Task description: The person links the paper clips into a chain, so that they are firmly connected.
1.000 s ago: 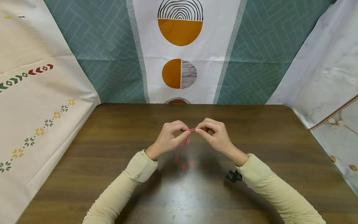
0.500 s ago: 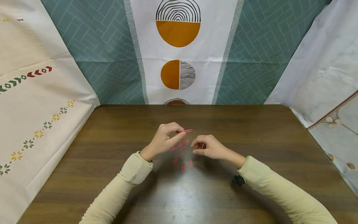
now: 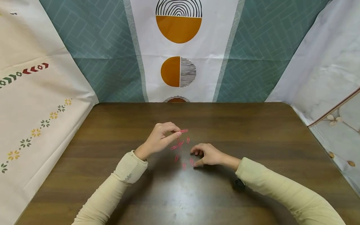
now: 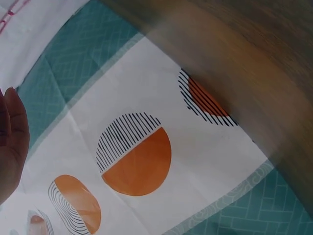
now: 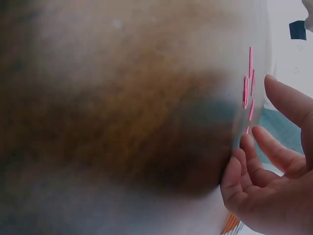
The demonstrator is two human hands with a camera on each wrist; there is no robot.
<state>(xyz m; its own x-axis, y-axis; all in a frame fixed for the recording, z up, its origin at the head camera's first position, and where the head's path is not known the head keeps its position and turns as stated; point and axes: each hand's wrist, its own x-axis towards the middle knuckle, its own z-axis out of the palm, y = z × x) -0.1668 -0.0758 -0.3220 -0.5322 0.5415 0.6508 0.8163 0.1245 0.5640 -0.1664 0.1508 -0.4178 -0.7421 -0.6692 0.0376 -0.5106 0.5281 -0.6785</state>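
Between thumb and fingers, my left hand (image 3: 158,139) pinches a pink paper clip (image 3: 184,131) above the table. A faint, blurred pink strand hangs below that hand. My right hand (image 3: 209,155) is low over the table with thumb and fingers apart, its thumb tip beside a loose paper clip (image 3: 192,162). Several more pink clips lie between the hands, among them one at the back (image 3: 188,139) and one at the left (image 3: 174,147). In the right wrist view, spread fingers (image 5: 281,155) are close to the pink clips (image 5: 245,92). The left wrist view catches only part of the hand (image 4: 13,142).
The brown wooden table (image 3: 126,118) ends at a patterned cloth (image 3: 239,78) hung along its back edge. Pale cloths (image 3: 33,93) stand at both sides. A small dark object (image 3: 239,184) sits under the right cuff.
My right hand has let go of the clip that both hands held and moved down toward the near loose clips. My left hand keeps its clip and has shifted slightly left.
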